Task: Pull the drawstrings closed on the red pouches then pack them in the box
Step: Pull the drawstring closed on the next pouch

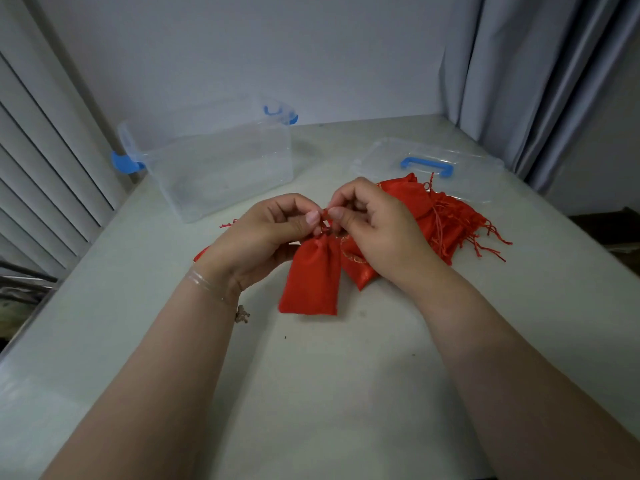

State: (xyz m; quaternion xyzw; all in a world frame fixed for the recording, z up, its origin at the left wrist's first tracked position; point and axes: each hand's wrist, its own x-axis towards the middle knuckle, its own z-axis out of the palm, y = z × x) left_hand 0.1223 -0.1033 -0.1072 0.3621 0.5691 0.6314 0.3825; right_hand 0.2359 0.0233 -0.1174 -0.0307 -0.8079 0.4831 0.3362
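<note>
A red pouch (310,278) hangs by its gathered neck over the table's middle, its bottom edge near the surface. My left hand (263,233) and my right hand (374,223) both pinch its neck and drawstring between thumb and fingers, tips almost meeting. A pile of several more red pouches (440,220) with loose red strings lies just behind my right hand. Another red pouch (202,252) peeks out under my left wrist. The clear plastic box (173,188) with blue clips stands open at the back left.
The box's clear lid (388,154) with a blue handle lies at the back right, partly under the pouch pile. The grey table (329,393) meets a wall behind, a slatted panel on the left and a curtain on the right.
</note>
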